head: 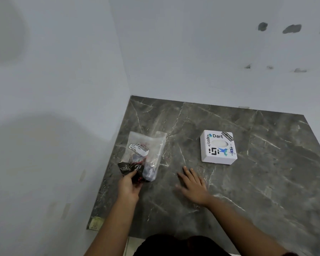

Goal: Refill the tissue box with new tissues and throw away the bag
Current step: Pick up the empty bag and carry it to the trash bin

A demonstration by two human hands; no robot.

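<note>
One grey marble slab, set into the wall corner, bare at right. One white stickered tissue box mid-slab. One plastic tissue bag near left edge, pinched by left hand. Right hand flat, fingers spread, holding nothing.

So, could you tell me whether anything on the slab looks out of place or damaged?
Nothing on the slab looks spilled or broken. The white tissue box sits flat; the left hand pinches the crumpled plastic bag. The only oddity is dark patches on the wall behind.
</note>
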